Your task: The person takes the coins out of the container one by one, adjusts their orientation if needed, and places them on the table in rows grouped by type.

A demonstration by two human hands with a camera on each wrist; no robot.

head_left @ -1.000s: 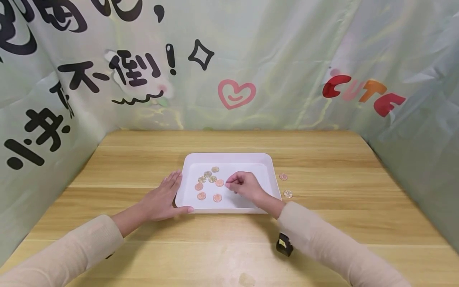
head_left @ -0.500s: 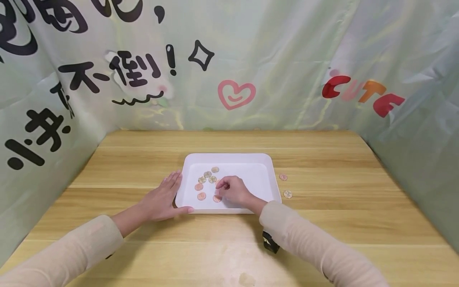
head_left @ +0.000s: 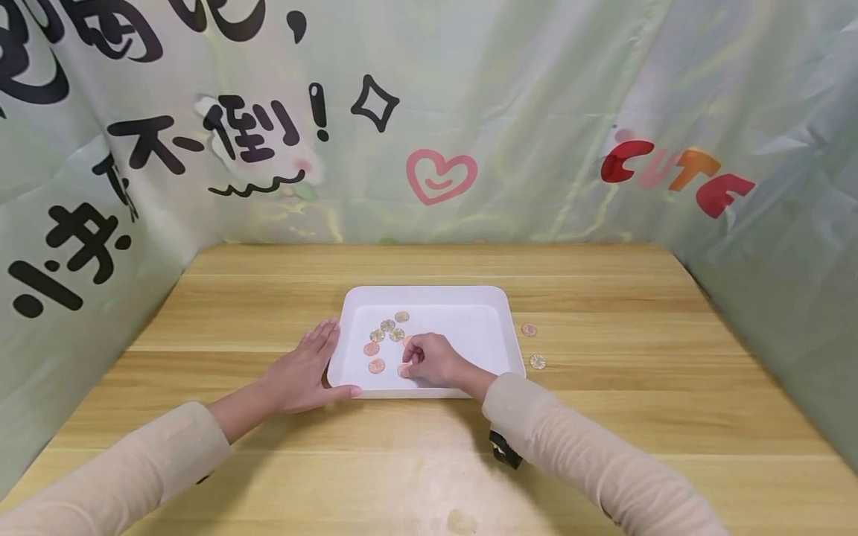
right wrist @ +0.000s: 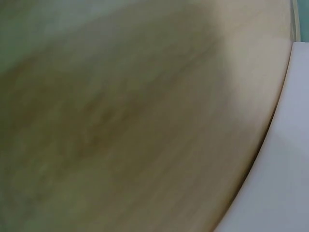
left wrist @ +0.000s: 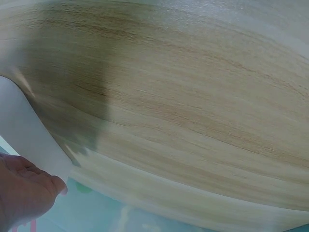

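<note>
A shallow white tray (head_left: 462,392) lies on the table with several copper-coloured and yellowish coins inside its left half. My left hand (head_left: 308,370) rests with straight fingers along the tray's left side, its thumb at the front rim; part of this hand (left wrist: 26,191) also shows beside the tray (left wrist: 34,140) in the left wrist view. Inside the tray, my right hand (head_left: 432,359) has curled fingers and pinches a copper coin (head_left: 402,370) near the front. Another copper coin (head_left: 407,341) is partly hidden behind those fingers. The right wrist view shows no hand, only the tray's edge (right wrist: 280,174).
To the tray's right, a copper coin (head_left: 529,330) and a yellowish coin (head_left: 538,362) lie on the wooden table (head_left: 603,298). A printed cloth (head_left: 536,89) encloses the back and sides. A black device (head_left: 505,450) is at my right wrist.
My right hand has moved left and slightly toward me inside the tray, to the front copper coin. My left hand and the tray have stayed still.
</note>
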